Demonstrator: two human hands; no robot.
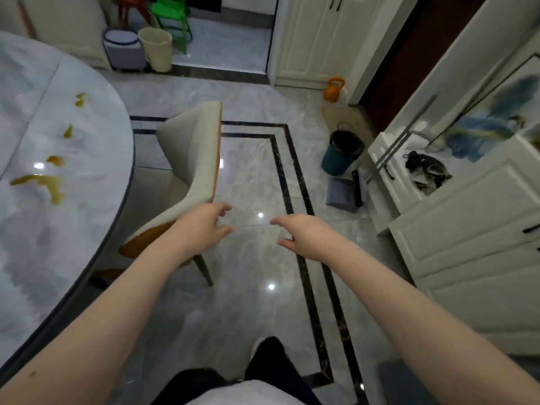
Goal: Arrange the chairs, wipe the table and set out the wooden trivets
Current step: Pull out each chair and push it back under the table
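1. Nearest the camera, at 6 o'clock, dark trouser legs (274, 363) stand on the glossy marble floor (248, 311), with one pale shoe tip showing.
2. Both bare forearms reach forward from the lower corners toward the middle of the view.
3. The left hand (204, 223) is at about 11 o'clock from centre, fingers spread and curled, its grip released and holding nothing; it sits just beside the near edge of the chair's backrest, and I cannot tell whether it touches.
4. The right hand (298, 232) is just right of centre, over bare floor, its grip also released with fingers loosely curled, well apart from the chair.
5. The chair (193, 159), cream upholstery with an orange-brown shell and dark legs, stands at 11 o'clock beside the counter, its seat tucked toward the counter edge.
6. The counter (58, 217), round with a pale marble top and dark rim, fills the 9 o'clock side; yellow-brown spills (43, 182) lie on it in several patches.
7. At 2 o'clock a teal bin (340, 153) stands on the floor, with a grey dustpan (343, 194) just beside it, near white cabinets (467, 229).
8. Farther, at 1 o'clock, an orange kettlebell (334, 90) rests by a door frame.
9. At 12 o'clock, a cream basket (156, 48), a grey bucket (124, 49) and green and red plastic stools (172, 19) sit near a doorway.
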